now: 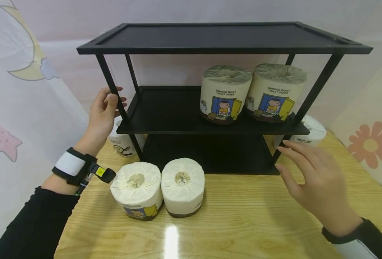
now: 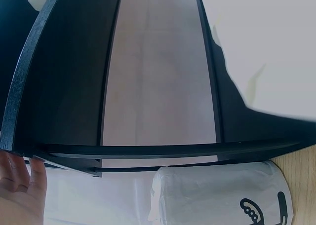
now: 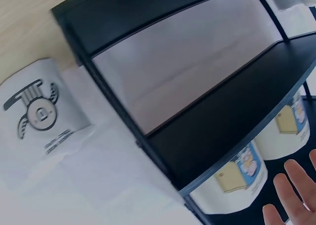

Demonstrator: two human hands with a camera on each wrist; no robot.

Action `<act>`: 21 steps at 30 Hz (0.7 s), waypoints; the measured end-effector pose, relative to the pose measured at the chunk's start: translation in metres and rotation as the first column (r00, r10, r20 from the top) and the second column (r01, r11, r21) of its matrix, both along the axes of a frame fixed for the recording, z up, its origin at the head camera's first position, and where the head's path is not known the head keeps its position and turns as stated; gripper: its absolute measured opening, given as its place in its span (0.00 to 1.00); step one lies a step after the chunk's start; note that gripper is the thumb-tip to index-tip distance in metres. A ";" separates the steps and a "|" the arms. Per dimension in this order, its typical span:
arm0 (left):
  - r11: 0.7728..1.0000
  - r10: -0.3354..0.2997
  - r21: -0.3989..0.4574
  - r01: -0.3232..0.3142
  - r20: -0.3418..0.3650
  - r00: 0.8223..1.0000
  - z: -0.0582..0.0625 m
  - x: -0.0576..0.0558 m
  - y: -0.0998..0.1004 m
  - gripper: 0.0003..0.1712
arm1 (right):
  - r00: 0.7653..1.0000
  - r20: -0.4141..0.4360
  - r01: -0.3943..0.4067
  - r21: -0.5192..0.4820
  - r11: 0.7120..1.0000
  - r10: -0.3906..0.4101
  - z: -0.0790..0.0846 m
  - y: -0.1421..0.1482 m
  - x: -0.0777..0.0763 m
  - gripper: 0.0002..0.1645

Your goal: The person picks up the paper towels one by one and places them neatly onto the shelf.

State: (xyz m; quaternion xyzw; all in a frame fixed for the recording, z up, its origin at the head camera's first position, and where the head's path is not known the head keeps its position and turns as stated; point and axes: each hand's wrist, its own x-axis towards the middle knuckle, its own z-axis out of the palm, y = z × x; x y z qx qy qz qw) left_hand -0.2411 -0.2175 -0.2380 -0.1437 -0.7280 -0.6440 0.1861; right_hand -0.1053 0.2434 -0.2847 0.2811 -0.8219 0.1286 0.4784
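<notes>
A black two-tier rack (image 1: 223, 37) stands on the table. My left hand (image 1: 101, 111) is at its left front post, thumb on the near side and fingers reaching behind the post. In the left wrist view the fingers (image 2: 37, 178) are at the rack's edge. My right hand (image 1: 317, 176) is by the lower right post, fingers loosely bent and holding nothing. Two wrapped toilet paper rolls, a left one (image 1: 224, 95) and a right one (image 1: 275, 93), stand on the middle shelf (image 1: 168, 108). Two white rolls, one (image 1: 137, 190) beside the other (image 1: 182, 187), stand before the rack.
Behind the left post is another wrapped roll (image 1: 123, 144); one more roll (image 1: 310, 131) sits behind the right side. The rack's bottom shelf (image 1: 210, 154) lies low on the wooden table (image 1: 236, 216). A patterned cloth (image 1: 55, 21) hangs behind and at both sides.
</notes>
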 end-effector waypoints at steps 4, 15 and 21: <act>1.000 -0.010 0.007 0.010 0.005 1.000 0.000 0.002 0.000 0.31 | 1.000 -0.026 0.005 -0.011 1.000 -0.005 0.000 0.007 -0.001 0.31; 1.000 0.001 0.000 -0.001 -0.007 1.000 -0.002 -0.001 0.000 0.32 | 0.996 -0.053 0.066 0.008 0.998 -0.065 0.005 0.023 0.003 0.33; 1.000 -0.018 0.024 0.018 -0.013 1.000 -0.002 0.000 0.000 0.33 | 0.990 -0.040 0.133 0.027 0.991 -0.132 0.007 0.033 0.005 0.35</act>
